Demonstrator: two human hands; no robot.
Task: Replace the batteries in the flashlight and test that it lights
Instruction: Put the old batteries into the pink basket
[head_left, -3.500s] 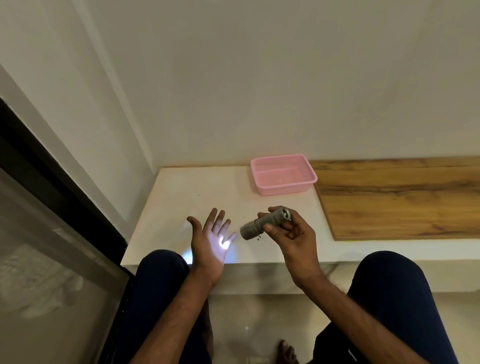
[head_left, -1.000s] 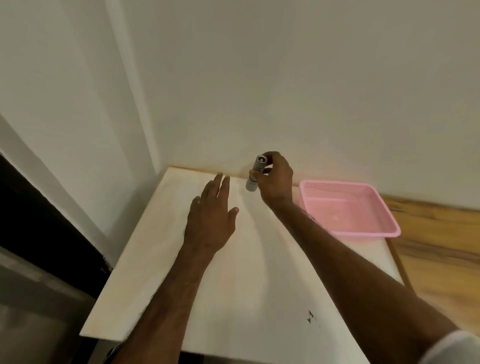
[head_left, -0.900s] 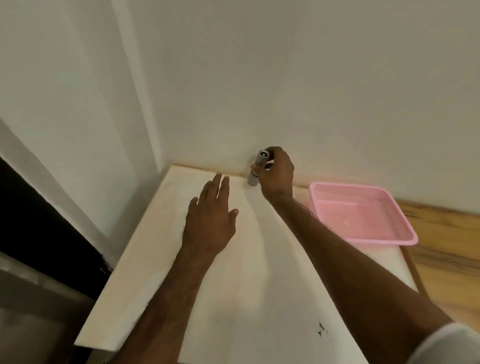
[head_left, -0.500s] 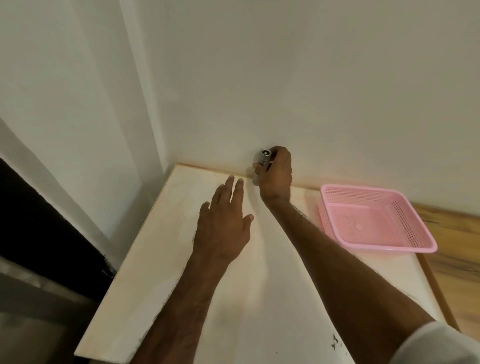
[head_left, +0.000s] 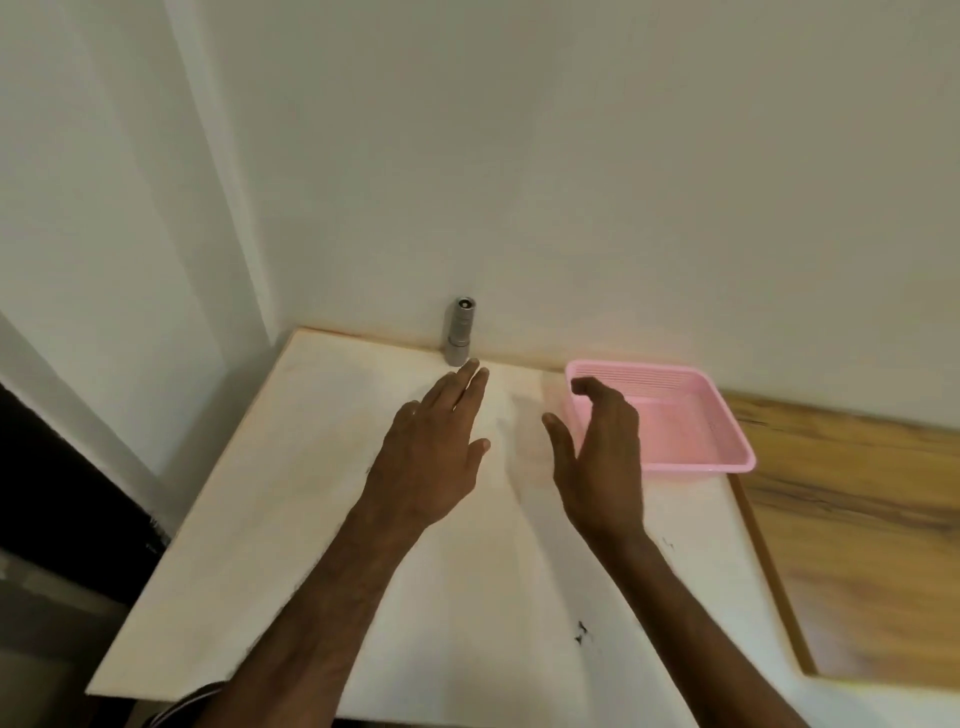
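Observation:
A small grey flashlight (head_left: 459, 331) stands upright on end at the back of the white tabletop (head_left: 322, 519), against the wall. No beam shows from it. My left hand (head_left: 434, 447) lies flat and palm down over the table, fingertips just short of the flashlight's base. My right hand (head_left: 597, 452) hovers to the right of it, fingers loosely curled and apart, holding nothing. No loose batteries are in view.
A pink plastic mesh basket (head_left: 727, 441) sits at the back right of the tabletop, just behind my right hand. A wooden board (head_left: 857, 519) adjoins the table on the right. White walls (head_left: 519, 156) close off the back and left.
My right hand set the flashlight upright against the wall, let go and drew back to the right. My left hand slid slightly forward. The view shifted left.

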